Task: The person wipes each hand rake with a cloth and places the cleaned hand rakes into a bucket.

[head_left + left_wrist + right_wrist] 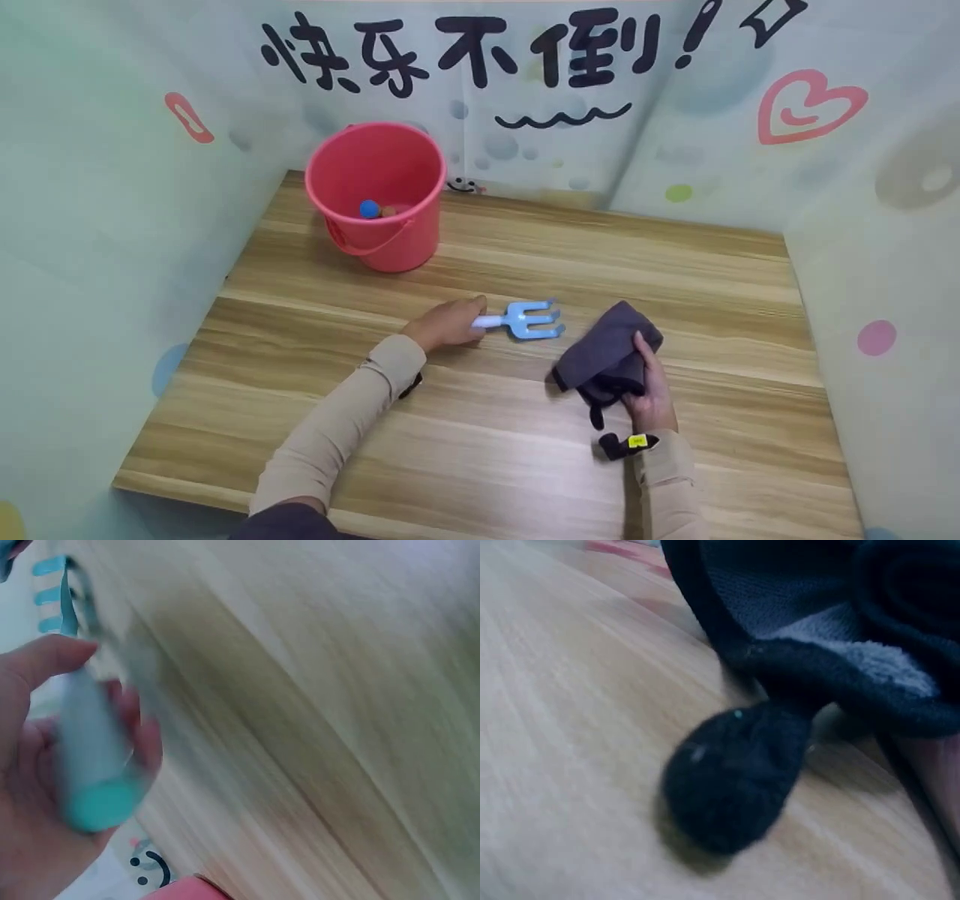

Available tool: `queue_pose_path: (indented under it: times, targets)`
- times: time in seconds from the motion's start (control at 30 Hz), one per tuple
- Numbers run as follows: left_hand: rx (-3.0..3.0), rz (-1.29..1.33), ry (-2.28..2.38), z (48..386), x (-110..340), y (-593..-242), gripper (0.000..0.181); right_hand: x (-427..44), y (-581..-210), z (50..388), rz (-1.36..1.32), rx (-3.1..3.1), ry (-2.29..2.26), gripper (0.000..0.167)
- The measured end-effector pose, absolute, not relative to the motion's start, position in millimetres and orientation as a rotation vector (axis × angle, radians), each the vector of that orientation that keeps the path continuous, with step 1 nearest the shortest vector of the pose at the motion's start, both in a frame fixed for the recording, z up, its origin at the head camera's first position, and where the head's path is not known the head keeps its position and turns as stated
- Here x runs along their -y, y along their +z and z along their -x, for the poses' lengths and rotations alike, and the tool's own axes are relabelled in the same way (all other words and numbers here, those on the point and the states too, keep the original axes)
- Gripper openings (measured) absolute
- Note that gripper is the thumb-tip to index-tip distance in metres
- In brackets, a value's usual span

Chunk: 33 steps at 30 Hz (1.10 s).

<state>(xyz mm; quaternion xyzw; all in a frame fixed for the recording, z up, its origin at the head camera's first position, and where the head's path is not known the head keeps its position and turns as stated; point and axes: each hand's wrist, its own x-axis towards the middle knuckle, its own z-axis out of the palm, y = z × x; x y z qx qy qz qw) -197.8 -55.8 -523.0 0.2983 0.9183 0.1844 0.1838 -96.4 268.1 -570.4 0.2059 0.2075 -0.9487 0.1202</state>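
Blue fork point(517, 321) extends rightward from the left hand point(451, 321), which grips its handle, its long axis running tines-first toward the gray cloth point(609, 345). Beyond the tines, the right hand point(654, 390) holds that cloth; whether the fork touches the table point(465, 450) is hard to tell.

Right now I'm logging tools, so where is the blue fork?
In the head view, the blue fork is near the middle of the table, held in the left hand, just left of the gray cloth in the right hand.
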Motion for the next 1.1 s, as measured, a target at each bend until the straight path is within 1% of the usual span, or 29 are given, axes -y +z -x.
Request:
queue_pose_path:
  times: [0.07, 0.17, 0.27, 0.37, 0.47, 0.57, 0.6, 0.67, 0.8, 0.93, 1.1]
  targets:
    - [-2.516, -0.767, 0.635, 194, 57, -522, 0.023, -267, -571, 96, -0.688, -0.703, -2.73, 0.017]
    - [-2.465, -0.709, 0.79, 189, 57, -522, 0.025, -264, -570, 97, -0.723, -0.803, -2.705, 0.015]
    - [-2.464, -0.68, 0.973, 183, 52, -524, 0.026, -259, -564, 98, -0.653, -0.927, -2.665, 0.016]
    - [-2.54, -0.685, 1.073, 177, 43, -524, 0.03, -250, -549, 102, -0.543, -1.122, -2.647, 0.018]
    - [-2.588, -0.675, 1.163, 169, 33, -522, 0.027, -234, -530, 106, -0.484, -1.509, -2.574, 0.028]
    - [-2.628, -0.661, 1.231, 160, 24, -520, 0.019, -216, -518, 111, -0.446, -2.044, -2.331, 0.037]
    - [-2.635, -0.654, 1.249, 158, 21, -520, 0.018, -211, -514, 112, -0.415, -2.211, -2.233, 0.039]
    - [-2.645, -0.634, 1.277, 152, 15, -519, 0.021, -201, -510, 112, -0.332, -2.505, -2.042, 0.039]
    - [-2.645, -0.621, 1.346, 141, 4, -520, 0.028, -186, -506, 112, -0.163, -2.874, -1.764, 0.035]
    - [-2.645, -0.61, 1.405, 133, -2, -521, 0.032, -176, -504, 110, -0.095, -3.035, -1.621, 0.031]
    - [-2.64, -0.58, 1.452, 128, -6, -521, 0.031, -173, -503, 110, -0.14, -3.068, -1.562, 0.032]
